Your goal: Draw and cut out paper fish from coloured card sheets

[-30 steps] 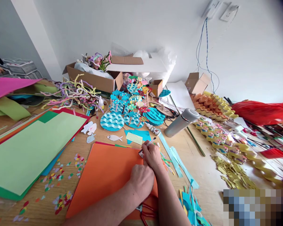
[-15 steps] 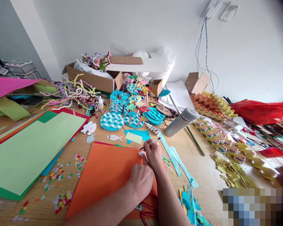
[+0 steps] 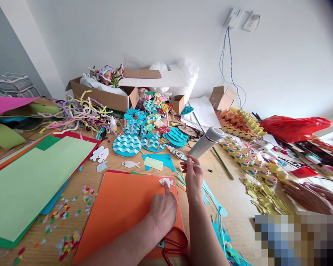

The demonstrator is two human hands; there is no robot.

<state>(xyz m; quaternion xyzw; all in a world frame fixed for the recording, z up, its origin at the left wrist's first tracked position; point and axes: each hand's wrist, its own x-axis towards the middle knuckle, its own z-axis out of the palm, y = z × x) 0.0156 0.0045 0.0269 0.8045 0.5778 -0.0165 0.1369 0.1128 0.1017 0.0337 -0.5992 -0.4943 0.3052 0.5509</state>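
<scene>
A small white paper fish point(image 3: 164, 181) lies near the upper right corner of an orange sheet point(image 3: 119, 207). My left hand point(image 3: 163, 207) presses it down with the outstretched index finger, the other fingers curled. To the right, my right hand point(image 3: 193, 176) is raised, fingers closed around a slim white pen point(image 3: 202, 167) that points sideways. Red-handled scissors point(image 3: 174, 242) lie on the orange sheet below my left hand, partly hidden by the forearm. Another paper fish point(image 3: 130, 164) rests on the table beyond the sheet, beside a pale green paper piece point(image 3: 153, 163) on blue paper.
A grey flask point(image 3: 204, 142) and a glue bottle point(image 3: 175, 152) stand and lie beyond my right hand. Blue wavy discs point(image 3: 127, 145) with fish sit farther back. Green sheets point(image 3: 41, 177) and confetti are left. At right, another person's hands point(image 3: 308, 194) are near yellow scraps point(image 3: 262, 195).
My right hand has lifted away from the paper fish and moved right with the pen, uncovering the fish. My left index finger stays on it. Another person's hands have come into view at right.
</scene>
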